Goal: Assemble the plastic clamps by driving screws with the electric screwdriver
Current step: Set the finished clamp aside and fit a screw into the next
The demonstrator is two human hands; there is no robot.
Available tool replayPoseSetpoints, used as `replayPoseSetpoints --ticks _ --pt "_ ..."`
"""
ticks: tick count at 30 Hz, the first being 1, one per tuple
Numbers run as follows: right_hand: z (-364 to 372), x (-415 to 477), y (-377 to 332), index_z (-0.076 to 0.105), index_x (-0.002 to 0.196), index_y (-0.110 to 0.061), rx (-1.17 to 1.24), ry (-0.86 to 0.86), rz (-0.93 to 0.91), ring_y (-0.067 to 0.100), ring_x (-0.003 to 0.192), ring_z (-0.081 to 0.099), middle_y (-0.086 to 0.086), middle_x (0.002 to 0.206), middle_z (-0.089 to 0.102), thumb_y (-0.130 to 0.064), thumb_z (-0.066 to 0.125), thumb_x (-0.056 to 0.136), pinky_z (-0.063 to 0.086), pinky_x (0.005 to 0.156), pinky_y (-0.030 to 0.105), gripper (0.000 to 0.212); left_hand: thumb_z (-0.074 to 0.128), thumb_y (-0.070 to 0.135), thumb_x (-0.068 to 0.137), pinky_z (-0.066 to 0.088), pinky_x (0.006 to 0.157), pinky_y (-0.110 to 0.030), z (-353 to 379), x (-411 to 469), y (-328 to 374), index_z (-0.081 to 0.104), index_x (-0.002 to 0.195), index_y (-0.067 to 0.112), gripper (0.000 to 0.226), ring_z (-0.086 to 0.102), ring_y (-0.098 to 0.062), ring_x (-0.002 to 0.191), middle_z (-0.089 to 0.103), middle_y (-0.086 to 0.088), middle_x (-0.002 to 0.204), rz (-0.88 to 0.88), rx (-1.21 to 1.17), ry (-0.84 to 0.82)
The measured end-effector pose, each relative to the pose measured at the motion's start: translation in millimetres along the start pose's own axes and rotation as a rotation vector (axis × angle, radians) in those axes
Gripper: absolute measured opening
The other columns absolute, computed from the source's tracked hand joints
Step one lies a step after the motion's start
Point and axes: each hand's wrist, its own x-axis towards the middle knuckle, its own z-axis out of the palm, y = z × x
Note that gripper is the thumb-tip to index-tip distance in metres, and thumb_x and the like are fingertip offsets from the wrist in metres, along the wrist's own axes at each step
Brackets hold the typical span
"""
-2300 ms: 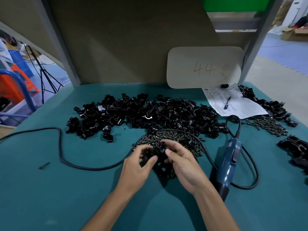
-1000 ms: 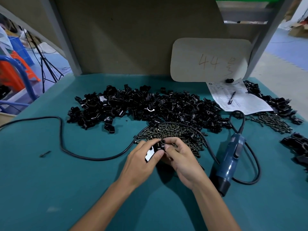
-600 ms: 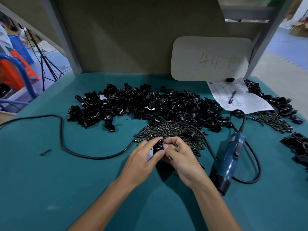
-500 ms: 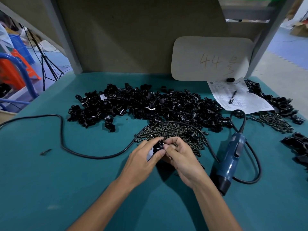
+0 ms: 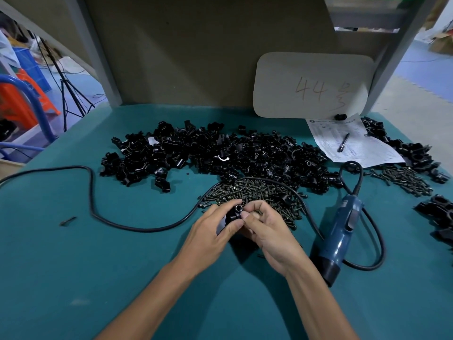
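Your table top (image 5: 73, 278) is teal all over. The big pile of clamp parts (image 5: 220, 153) is shiny black, and the clamp (image 5: 230, 217) you hold is black too. The screws (image 5: 257, 192) heaped near you are dark brown-grey. Your electric screwdriver (image 5: 339, 239) is blue, with a black nose and a dark grey switch. Its cord (image 5: 92, 190) is black. The card (image 5: 282, 82) at the back is cream, with "44" written in brown. The paper sheet (image 5: 367, 150) is white with rows of tiny grey print. The back wall (image 5: 196, 57) is dull olive brown, and the post (image 5: 95, 57) is grey.
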Motion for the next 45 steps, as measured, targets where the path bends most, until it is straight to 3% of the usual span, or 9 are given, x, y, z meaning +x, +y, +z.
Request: replayPoseSetpoints --ticks 4,12,17,23,27,30,33,41,45 --pt "0 0 0 0.053 0.108 -0.007 0.021 0.018 0.007 0.009 0.078 0.067 0.004 0.077 0.054 -0.009 0.058 0.102 0.057 0.080 0.024 0.008 0.040 0.077 0.091 0.051 0.079 -0.037 0 1 0 0.036 0.139 0.066 0.049 0.055 -0.012 0.089 0.052 -0.001 0.096 -0.005 -0.003 -0.003" --pt "2 -1 -3 0.054 0.107 -0.007 0.044 0.034 0.020 0.012 0.081 0.070 0.004 0.078 0.061 -0.007 0.057 0.102 0.057 0.078 0.024 0.006 0.040 0.075 0.092 0.052 0.084 -0.041 0 2 -2 0.040 0.139 0.059 0.049 0.058 -0.013 0.097 0.055 0.000 0.104 -0.010 -0.008 -0.019" --pt "2 -2 -3 0.054 0.108 -0.008 0.034 0.042 0.039 0.016 0.085 0.067 0.003 0.077 0.061 -0.009 0.060 0.101 0.059 0.087 0.031 0.009 0.039 0.072 0.095 0.052 0.083 -0.035 -1 1 -1 0.039 0.139 0.056 0.046 0.057 -0.007 0.099 0.054 0.009 0.107 0.006 0.003 -0.047" --pt "2 0 -2 0.055 0.109 -0.007 0.030 0.055 0.045 0.010 0.081 0.069 0.001 0.081 0.068 -0.010 0.059 0.102 0.057 0.077 0.023 0.009 0.039 0.066 0.100 0.050 0.091 -0.033 0 1 0 0.039 0.139 0.047 0.043 0.054 -0.001 0.110 0.052 0.018 0.121 0.008 0.013 -0.063" --pt "-14 3 -15 0.064 0.113 -0.016 -0.275 0.176 -0.041 0.016 0.093 0.071 0.003 0.099 0.075 -0.016 0.062 0.102 0.058 0.081 0.028 0.011 0.034 0.069 0.099 0.049 0.094 -0.032 0 1 -1 0.039 0.138 0.045 0.046 0.052 0.001 0.115 0.051 0.020 0.126 0.005 0.011 -0.071" --pt "-46 4 -40 0.064 0.103 -0.028 -0.922 0.382 -0.148 0.004 0.091 0.063 -0.012 0.096 0.066 -0.028 0.067 0.099 0.049 0.075 0.022 0.005 0.031 0.073 0.098 0.049 0.093 -0.031 0 0 -2 0.036 0.141 0.046 0.051 0.054 0.000 0.113 0.050 0.020 0.129 -0.017 0.006 -0.071" --pt "-64 -1 -49 0.058 0.101 -0.029 -1.353 0.242 0.070 0.007 0.085 0.059 -0.013 0.093 0.059 -0.041 0.069 0.096 0.042 0.068 0.027 0.017 0.030 0.076 0.096 0.049 0.091 -0.030 1 0 -1 0.034 0.141 0.047 0.054 0.052 0.004 0.113 0.050 0.021 0.127 -0.027 -0.002 -0.055" --pt "-55 -3 -39 0.057 0.102 -0.021 -1.550 0.178 0.037 0.024 0.087 0.059 -0.001 0.096 0.059 -0.018 0.052 0.105 0.050 0.077 0.039 0.007 0.029 0.076 0.095 0.049 0.097 -0.038 0 -1 0 0.033 0.145 0.044 0.059 0.053 -0.006 0.119 0.050 0.016 0.134 -0.049 -0.003 -0.062" --pt "-61 -10 -49 0.061 0.114 -0.020 -1.402 0.311 -0.029 0.019 0.090 0.059 -0.003 0.099 0.063 -0.015 0.045 0.107 0.048 0.078 0.037 0.018 0.029 0.075 0.095 0.048 0.098 -0.037 0 -1 1 0.032 0.145 0.044 0.059 0.052 -0.006 0.120 0.049 0.017 0.134 -0.049 0.010 -0.062"
